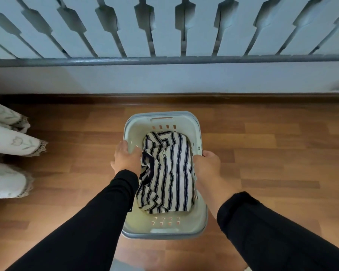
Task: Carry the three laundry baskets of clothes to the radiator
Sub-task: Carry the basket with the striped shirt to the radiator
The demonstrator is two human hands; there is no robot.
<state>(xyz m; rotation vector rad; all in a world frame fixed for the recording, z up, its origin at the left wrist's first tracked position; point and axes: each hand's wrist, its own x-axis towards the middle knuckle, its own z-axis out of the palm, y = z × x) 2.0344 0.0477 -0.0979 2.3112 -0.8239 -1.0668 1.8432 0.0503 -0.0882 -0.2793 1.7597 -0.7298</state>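
A pale grey-green laundry basket (160, 122) with a grey rim is in the middle of the view, over the wooden floor. A navy-and-white striped garment (168, 173) lies inside it. My left hand (125, 157) grips the basket's left rim, fingers curled over the edge. My right hand (206, 165) grips the right rim. The white radiator (164, 26) spans the wall straight ahead, a short way beyond the basket's far end. I cannot tell whether the basket rests on the floor or hangs just above it.
A grey pipe (164, 60) runs under the radiator, and a dark wooden skirting board (184, 97) lines the wall. White embroidered curtain folds (10, 141) hang at the left edge. Wooden floor (272, 153) stretches to the right of the basket.
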